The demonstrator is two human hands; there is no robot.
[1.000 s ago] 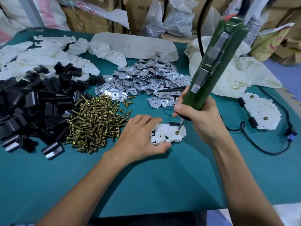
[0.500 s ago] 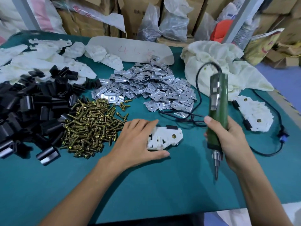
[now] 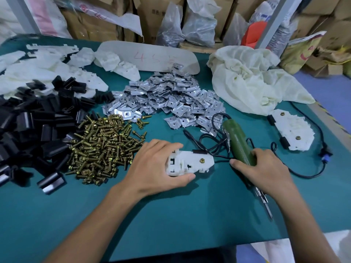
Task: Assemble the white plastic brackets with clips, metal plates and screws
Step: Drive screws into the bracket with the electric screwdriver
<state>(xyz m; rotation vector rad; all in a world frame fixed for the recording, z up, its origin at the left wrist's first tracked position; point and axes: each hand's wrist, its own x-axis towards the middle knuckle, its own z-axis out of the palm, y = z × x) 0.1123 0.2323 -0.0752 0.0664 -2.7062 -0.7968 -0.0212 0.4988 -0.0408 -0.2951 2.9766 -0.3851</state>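
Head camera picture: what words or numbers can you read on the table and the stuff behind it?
"4 5", red handwriting on the white board; the mark after it is too faint to read.
Print on the cardboard box: too small to read.
Red print on the yellow bag: too blurred to read.

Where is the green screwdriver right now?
In the head view, the green electric screwdriver is right of centre, gripped by the right hand, just right of the white bracket.
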